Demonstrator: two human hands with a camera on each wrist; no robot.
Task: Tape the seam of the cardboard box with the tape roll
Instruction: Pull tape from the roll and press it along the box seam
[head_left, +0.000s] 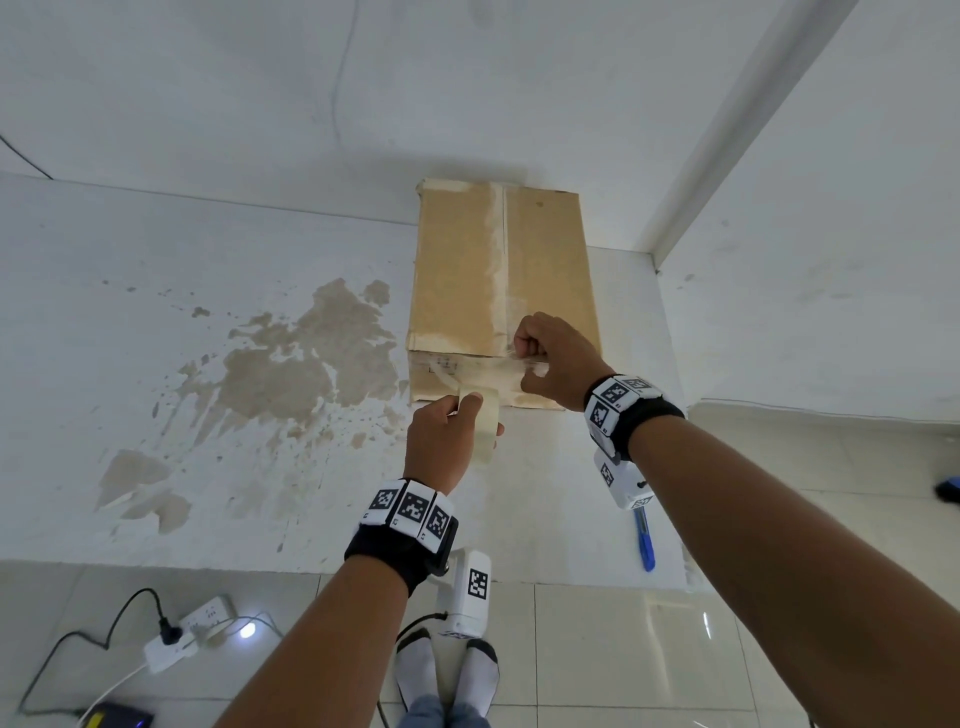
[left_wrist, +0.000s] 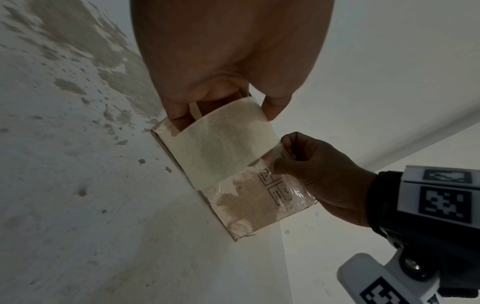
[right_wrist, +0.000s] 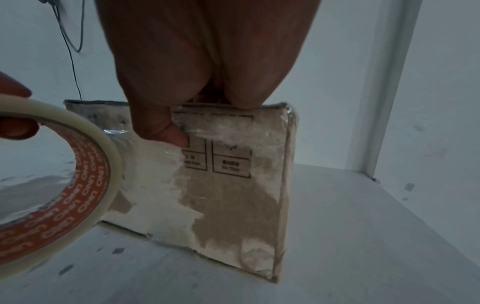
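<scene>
The cardboard box seam's near end sits behind the right hand; printed labels perhaps illegible.

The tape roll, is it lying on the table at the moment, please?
No, the left hand grips the tape roll in the air in front of the cardboard box.

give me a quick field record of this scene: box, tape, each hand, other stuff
box: cardboard box on white table, top seam running away from the person
tape roll: gripped by left hand, in front of the box
tape strip: clear, pulled from roll to box's near face
right hand: pinches the strip's end at box's near top edge
other: blue utility knife near table edge
</scene>
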